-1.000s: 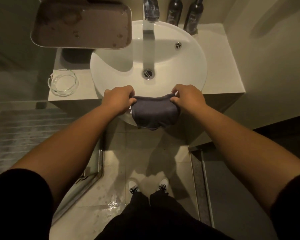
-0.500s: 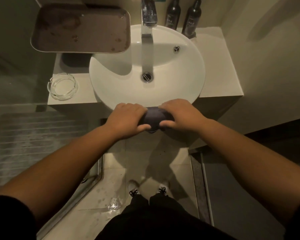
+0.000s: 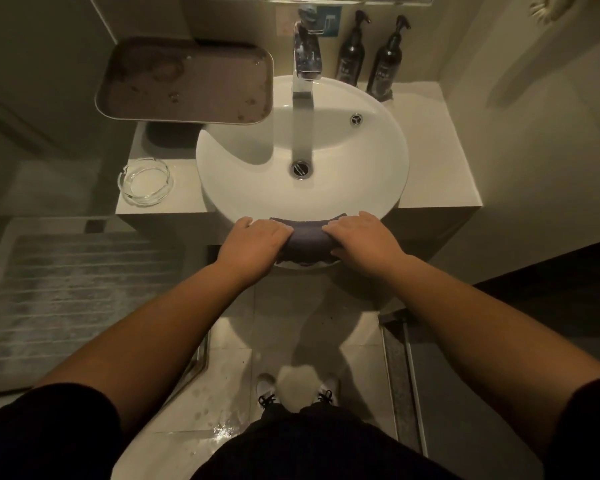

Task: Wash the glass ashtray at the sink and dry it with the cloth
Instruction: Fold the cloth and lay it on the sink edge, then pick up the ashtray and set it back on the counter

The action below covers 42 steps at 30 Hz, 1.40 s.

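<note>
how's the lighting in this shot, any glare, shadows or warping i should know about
Head view: dim, warm yellowish light; the faucet casts a long shadow into the white basin; glints on the glass ashtray and the wet floor; wide-angle warping bends the counter edges; hands and cloth reasonably sharp.

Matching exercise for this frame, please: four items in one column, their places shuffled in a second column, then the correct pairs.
Things:
1. glass ashtray
2. cloth
3. tray
4. pump bottles

Places:
A. behind the basin, right of the tap
B. draped over the basin's front rim, under the left hand and right hand
C. on the counter, left of the basin
D. raised above the counter's back left corner

Pairs: 1-C, 2-B, 3-D, 4-A
</note>
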Each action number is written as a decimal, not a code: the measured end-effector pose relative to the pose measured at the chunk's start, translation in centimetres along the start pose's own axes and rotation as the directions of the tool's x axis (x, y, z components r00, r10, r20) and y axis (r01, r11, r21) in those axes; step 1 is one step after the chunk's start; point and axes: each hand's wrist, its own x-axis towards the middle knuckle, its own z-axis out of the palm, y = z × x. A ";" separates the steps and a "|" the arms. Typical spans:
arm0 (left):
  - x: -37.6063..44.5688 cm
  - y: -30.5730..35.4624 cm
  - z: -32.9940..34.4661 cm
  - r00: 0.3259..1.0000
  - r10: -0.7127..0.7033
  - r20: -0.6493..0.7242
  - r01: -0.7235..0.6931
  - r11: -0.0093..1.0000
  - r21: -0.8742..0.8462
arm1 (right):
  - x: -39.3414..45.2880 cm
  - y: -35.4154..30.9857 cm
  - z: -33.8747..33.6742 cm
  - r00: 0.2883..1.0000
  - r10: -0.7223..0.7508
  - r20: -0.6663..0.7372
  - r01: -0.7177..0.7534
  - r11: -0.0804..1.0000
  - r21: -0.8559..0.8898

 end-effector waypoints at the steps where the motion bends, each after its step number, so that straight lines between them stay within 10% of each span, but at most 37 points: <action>1: -0.1 0.1 -0.2 1.000 -0.004 -0.003 0.004 1.000 0.012 | 0.0 -0.1 -0.2 1.000 -0.003 0.005 0.003 1.000 -0.015; 42: -5.1 -2.4 -4.1 0.944 -0.271 -0.187 0.292 0.951 0.096 | -0.2 -4.5 -3.9 0.990 0.061 -0.127 -0.081 0.984 -0.158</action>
